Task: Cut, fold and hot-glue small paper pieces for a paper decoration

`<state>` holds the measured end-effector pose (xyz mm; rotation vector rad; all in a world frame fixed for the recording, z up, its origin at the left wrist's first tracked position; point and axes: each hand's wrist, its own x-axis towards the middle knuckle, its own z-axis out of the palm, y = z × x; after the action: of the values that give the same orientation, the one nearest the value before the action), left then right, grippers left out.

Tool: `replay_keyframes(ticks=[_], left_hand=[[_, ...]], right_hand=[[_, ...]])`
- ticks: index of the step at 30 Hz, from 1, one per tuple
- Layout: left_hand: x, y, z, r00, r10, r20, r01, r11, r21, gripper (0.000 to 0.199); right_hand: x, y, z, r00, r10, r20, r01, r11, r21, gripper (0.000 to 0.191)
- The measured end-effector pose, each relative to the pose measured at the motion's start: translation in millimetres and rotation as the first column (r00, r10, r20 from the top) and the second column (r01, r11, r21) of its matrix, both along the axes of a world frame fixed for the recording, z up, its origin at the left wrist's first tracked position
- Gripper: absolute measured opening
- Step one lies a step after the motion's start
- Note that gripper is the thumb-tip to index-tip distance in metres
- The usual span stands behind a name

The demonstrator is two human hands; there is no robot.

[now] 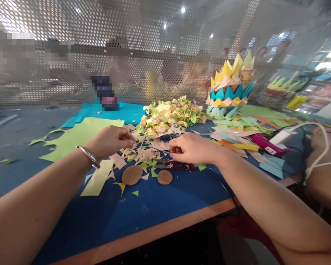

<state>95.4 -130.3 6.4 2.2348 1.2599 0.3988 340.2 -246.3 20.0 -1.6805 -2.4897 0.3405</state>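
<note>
My left hand (118, 140), with a silver bangle at the wrist, hovers over scattered paper scraps (143, 152). Its fingers are pinched together; whatever lies between them is too small to make out. To its right, my right hand (191, 148) is closed, with a thin blue stick (160, 150) reaching left from its fingertips. Red-handled scissors (183, 166) lie just below this hand. Beyond the fingers is a dark blue pen-like tool (168, 137). Two brown discs, a larger one (131, 175) and a smaller one (164, 177), lie nearer me.
Behind my hands rises a heap of small folded paper pieces (172, 114). A tiered paper crown-like piece (230, 90) stands to its right. Green sheet (74, 138) and blue sheet (127, 110) lie left. A magenta power strip (270, 144) with cables sits beside another person's arm (324, 165).
</note>
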Motion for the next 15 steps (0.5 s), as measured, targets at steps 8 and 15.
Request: replay_keyframes(ticks=[8, 15], left_hand=[[-1.3, 7.6, -7.7, 1.0, 0.023, 0.003, -0.023, 0.999, 0.024, 0.032], [-1.5, 1.7, -0.3, 0.997, 0.064, -0.041, -0.056, 0.984, 0.17, 0.023]], right_hand=[[-0.5, -0.6, 0.9, 1.0, -0.013, 0.003, 0.013, 1.0, -0.004, 0.019], [0.1, 0.1, 0.1, 1.0, -0.001, -0.027, 0.001, 1.0, 0.009, 0.016]])
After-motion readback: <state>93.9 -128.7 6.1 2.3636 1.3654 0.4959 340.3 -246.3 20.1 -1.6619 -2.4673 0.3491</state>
